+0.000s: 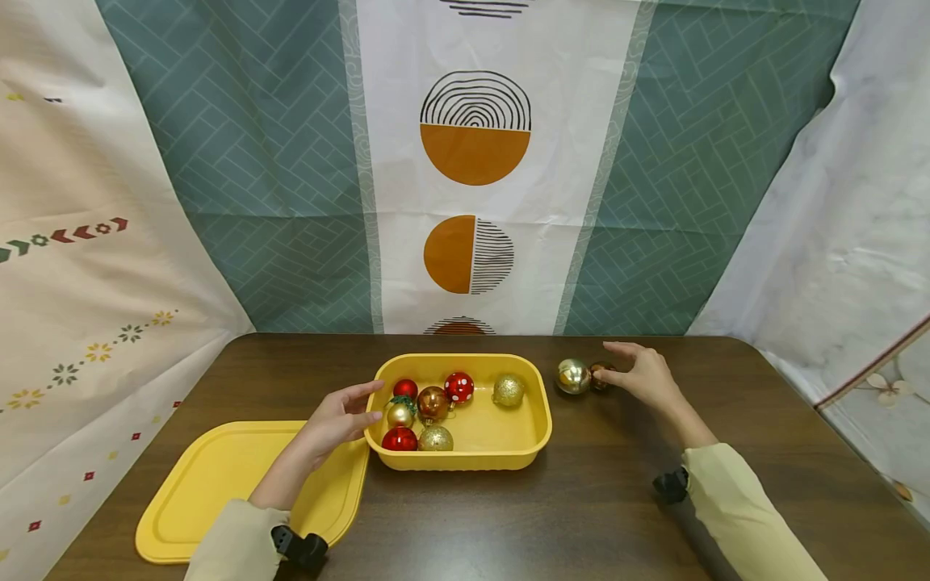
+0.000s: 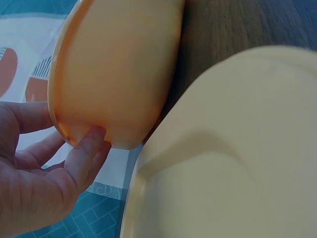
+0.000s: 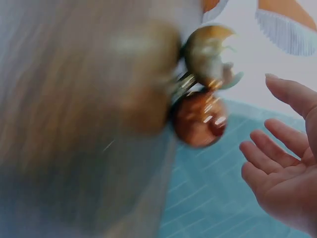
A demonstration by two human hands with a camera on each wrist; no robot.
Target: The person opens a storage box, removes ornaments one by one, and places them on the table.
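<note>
My left hand (image 1: 336, 424) is at the left end of a yellow plastic container (image 1: 501, 460). Its thumb reaches the rim and other fingers rest against the outer wall (image 2: 119, 74). Several Christmas baubles lie inside, among them a red one with white dots (image 1: 458, 387), a copper one (image 1: 432, 403) and a glittery gold one (image 1: 508, 390). Right of the container, a shiny gold bauble (image 1: 572, 376) and a copper-brown bauble (image 3: 199, 119) sit side by side on the table. Fingers spread, my right hand (image 1: 647, 379) is beside the brown bauble, holding nothing.
A yellow lid (image 1: 218, 476) lies flat on the dark wooden table (image 1: 479, 524), left of the container and partly under my left forearm in the head view. Patterned cloth (image 1: 291, 161) hangs behind the table's far edge, with pale cloth at both sides.
</note>
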